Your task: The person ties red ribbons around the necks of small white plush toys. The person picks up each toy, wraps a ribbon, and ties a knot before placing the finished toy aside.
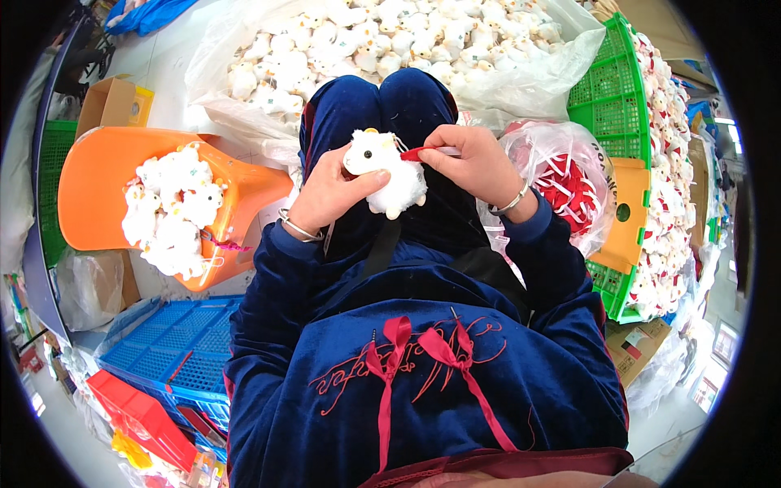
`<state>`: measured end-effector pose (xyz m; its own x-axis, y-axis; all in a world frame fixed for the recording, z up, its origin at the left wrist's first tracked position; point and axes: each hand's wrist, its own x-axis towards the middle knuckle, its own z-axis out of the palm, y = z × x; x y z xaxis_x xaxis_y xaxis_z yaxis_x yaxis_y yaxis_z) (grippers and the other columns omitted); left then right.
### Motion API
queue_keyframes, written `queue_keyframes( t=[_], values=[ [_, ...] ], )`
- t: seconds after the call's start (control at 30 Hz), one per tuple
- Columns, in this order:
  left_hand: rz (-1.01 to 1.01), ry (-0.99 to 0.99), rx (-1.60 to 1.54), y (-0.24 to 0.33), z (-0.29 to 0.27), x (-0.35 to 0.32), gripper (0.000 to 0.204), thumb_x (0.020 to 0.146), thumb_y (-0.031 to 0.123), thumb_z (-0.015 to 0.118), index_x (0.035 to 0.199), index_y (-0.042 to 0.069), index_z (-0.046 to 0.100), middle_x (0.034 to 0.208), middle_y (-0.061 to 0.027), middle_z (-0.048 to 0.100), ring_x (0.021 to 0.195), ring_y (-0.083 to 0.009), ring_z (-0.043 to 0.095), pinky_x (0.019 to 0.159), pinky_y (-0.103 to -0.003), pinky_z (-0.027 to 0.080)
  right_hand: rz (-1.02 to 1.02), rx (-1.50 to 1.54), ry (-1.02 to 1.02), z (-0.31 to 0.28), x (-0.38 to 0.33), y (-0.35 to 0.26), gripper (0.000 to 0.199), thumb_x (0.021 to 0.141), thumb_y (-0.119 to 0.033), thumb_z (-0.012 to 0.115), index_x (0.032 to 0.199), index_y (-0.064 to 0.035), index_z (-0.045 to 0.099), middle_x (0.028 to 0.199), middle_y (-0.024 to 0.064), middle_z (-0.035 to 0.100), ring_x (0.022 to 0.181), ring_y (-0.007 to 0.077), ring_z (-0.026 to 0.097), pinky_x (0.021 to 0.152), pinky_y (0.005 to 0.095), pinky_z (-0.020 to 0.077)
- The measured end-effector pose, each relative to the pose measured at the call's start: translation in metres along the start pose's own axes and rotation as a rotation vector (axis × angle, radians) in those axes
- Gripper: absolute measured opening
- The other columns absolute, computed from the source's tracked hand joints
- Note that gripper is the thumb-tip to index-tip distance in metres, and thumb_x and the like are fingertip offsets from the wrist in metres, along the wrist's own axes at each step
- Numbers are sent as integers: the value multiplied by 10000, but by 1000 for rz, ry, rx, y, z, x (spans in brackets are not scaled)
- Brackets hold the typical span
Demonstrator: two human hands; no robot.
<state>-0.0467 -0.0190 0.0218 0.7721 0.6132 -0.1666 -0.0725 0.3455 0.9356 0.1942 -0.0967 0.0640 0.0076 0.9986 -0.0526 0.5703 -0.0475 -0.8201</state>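
Observation:
My left hand [332, 193] is closed round a small white plush toy [390, 180], its thumb across the front. The toy is fluffy, with a black eye and an orange tuft on top, and sits above my lap. My right hand [478, 167] pinches a small red fabric piece with a white strap [417, 153] against the toy's right side. A thin loop shows near the toy's top there. Beside my right forearm, a clear plastic bag [604, 213] holds many similar red pieces with white straps.
Ahead of my knees lies a big clear bag [213, 77] full of white plush toys. An orange chair [91, 183] at left carries more toys. Blue crates [191, 313] and a red bin [134, 407] stand lower left. At right a green crate [608, 77] borders toys with red parts.

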Motion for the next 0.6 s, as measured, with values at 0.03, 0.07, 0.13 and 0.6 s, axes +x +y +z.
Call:
queue_keyframes(
  t=[0.03, 0.07, 0.13, 0.6],
  values=[
    [3, -5, 7, 3, 1, 1, 408, 942, 165, 734, 1294, -13, 629, 1140, -69, 725, 1024, -135, 683, 900, -301, 540, 12, 0, -8, -3, 2, -3, 137, 856, -132, 718, 891, 0, 707, 842, 157, 664, 756, 296, 661, 666, 372, 508],
    [-16, 14, 30, 5, 2, 2, 409, 937, 176, 741, 1281, -17, 637, 1125, -70, 730, 1006, -132, 687, 886, -300, 544, 24, 0, -16, -5, 4, -5, 137, 862, -133, 713, 884, 2, 714, 838, 155, 664, 761, 298, 661, 669, 371, 508],
    [-53, 56, 77, 6, 3, 4, 411, 926, 197, 755, 1256, -26, 653, 1096, -72, 739, 970, -128, 693, 857, -297, 553, -31, -21, -20, -7, 5, -10, 132, 867, -127, 706, 892, 3, 708, 835, 155, 660, 765, 307, 660, 673, 371, 510],
    [-277, 169, 1088, 13, 8, 9, 575, 807, 524, 797, 917, -39, 753, 789, -209, 721, 750, -334, 723, 689, -407, 553, -13, 58, -12, 44, -3, 7, 135, 895, -127, 672, 915, 6, 687, 817, 172, 680, 720, 321, 669, 668, 375, 524]
  ],
)
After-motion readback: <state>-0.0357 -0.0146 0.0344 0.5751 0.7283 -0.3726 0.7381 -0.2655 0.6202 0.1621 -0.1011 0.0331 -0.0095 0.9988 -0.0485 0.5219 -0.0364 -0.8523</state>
